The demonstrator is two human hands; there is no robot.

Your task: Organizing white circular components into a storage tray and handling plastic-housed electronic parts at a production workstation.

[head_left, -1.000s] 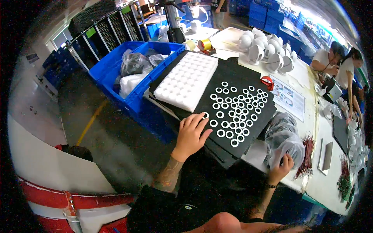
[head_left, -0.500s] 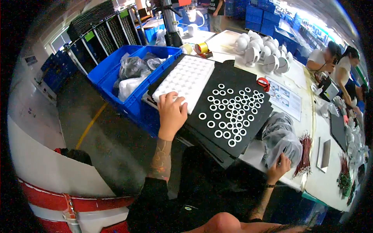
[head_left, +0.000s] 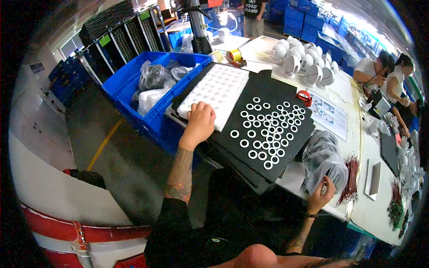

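Observation:
My left hand [head_left: 199,125] rests at the near end of a white tray [head_left: 216,91] with rows of round pockets. Its fingers are bent and drawn together, and their tips are hidden, so any small piece in them cannot be seen. To the right, my right hand [head_left: 321,194] pinches the near edge of a clear plastic bag [head_left: 328,163] with dark contents. Between the hands lies a black sheet [head_left: 243,167] atop a stack of similar sheets. Several white rings with dark centres [head_left: 253,154] are spread loosely over it.
A blue crate [head_left: 117,96] with bagged parts stands left of the tray. White domed parts [head_left: 308,60], yellow tape [head_left: 233,56], a red strap-like item [head_left: 304,98], a printed sheet [head_left: 328,114] and red wires [head_left: 350,181] lie around. Co-workers [head_left: 373,71] sit at the far right.
The fingers of my left hand have drawn closer together at the tray's near end. My right hand stays on the bag. The whole view has shifted slightly, and a co-worker's head has moved.

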